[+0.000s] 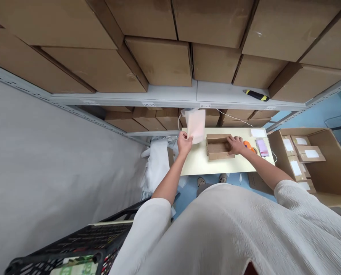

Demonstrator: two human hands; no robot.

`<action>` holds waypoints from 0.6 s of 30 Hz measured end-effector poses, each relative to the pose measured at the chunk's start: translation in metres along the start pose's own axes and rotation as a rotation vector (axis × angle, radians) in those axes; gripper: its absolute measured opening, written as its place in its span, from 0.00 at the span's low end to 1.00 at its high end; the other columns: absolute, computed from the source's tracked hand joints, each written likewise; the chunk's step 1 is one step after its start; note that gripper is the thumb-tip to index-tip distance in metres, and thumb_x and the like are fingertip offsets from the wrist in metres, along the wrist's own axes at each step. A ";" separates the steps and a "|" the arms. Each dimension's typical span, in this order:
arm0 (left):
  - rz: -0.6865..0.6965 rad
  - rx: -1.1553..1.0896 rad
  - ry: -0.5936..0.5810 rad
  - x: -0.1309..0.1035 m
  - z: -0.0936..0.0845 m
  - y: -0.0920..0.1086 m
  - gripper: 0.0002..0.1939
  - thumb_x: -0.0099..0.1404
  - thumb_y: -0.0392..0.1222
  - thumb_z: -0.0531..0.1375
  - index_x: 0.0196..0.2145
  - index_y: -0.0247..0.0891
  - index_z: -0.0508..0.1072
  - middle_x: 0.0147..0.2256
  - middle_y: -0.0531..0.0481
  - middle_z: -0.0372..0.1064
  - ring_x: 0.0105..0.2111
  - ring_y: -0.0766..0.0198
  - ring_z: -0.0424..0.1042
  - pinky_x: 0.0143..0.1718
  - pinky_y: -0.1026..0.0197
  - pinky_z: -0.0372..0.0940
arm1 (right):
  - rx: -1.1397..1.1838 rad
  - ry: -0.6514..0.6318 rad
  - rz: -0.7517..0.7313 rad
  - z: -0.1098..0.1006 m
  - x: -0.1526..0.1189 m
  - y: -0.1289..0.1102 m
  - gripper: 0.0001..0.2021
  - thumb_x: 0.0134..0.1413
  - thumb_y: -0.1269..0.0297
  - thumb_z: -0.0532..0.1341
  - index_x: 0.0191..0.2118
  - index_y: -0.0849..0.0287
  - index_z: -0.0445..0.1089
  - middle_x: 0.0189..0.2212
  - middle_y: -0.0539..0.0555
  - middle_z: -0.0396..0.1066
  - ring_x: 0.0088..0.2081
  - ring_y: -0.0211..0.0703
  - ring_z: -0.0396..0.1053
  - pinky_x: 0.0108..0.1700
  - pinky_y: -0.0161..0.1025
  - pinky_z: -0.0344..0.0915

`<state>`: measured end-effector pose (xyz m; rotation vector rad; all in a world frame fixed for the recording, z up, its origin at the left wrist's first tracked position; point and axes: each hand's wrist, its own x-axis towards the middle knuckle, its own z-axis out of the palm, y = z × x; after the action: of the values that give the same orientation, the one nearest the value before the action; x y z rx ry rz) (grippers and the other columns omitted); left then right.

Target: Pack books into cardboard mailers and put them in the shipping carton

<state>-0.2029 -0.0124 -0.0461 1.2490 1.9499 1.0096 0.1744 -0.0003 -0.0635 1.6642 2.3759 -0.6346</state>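
Note:
My left hand (184, 143) pinches the lower left corner of a flat, whitish packet (196, 126) with a pale pink tint, held up above the table. It looks wrapped in a thin, translucent sheet; what is inside cannot be made out. Beside it, a small cardboard box (219, 156) lies on the pale yellow table (201, 168) with its top side open. Gripping the right end of that box is my right hand (235, 145), thumb at the front and fingers at the back. An orange tape dispenser (249, 146) sits just right of this hand.
Cartons (159, 63) fill the shelf (173, 91) above, where a yellow-black utility knife (256, 95) lies. Right of the table, a large carton (330, 168) holds several labelled boxes. White wrapping material (158, 164) hangs at left; a black crate (81, 244) stands lower left.

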 end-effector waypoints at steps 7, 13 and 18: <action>0.265 0.008 -0.131 -0.033 0.025 0.066 0.13 0.67 0.40 0.67 0.39 0.45 0.64 0.38 0.53 0.70 0.41 0.59 0.72 0.47 0.60 0.66 | 0.035 0.040 -0.010 0.008 -0.010 0.006 0.66 0.45 0.39 0.77 0.83 0.50 0.45 0.82 0.66 0.47 0.78 0.80 0.45 0.77 0.72 0.42; 0.281 0.419 -0.412 -0.046 0.055 0.070 0.09 0.68 0.36 0.64 0.39 0.46 0.66 0.35 0.55 0.74 0.41 0.55 0.74 0.55 0.54 0.60 | 0.080 0.086 0.039 0.025 -0.030 0.018 0.65 0.55 0.41 0.72 0.84 0.58 0.33 0.83 0.71 0.39 0.82 0.73 0.37 0.78 0.67 0.41; 0.278 0.632 -0.534 -0.041 0.070 0.073 0.07 0.70 0.36 0.62 0.43 0.45 0.67 0.39 0.51 0.79 0.45 0.51 0.77 0.56 0.52 0.56 | 0.083 0.130 0.054 0.030 -0.037 0.024 0.62 0.56 0.45 0.73 0.84 0.58 0.38 0.83 0.72 0.39 0.81 0.72 0.39 0.78 0.66 0.42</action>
<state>-0.0974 -0.0118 -0.0179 1.9342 1.7294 0.1045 0.2068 -0.0384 -0.0817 1.8509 2.4137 -0.6432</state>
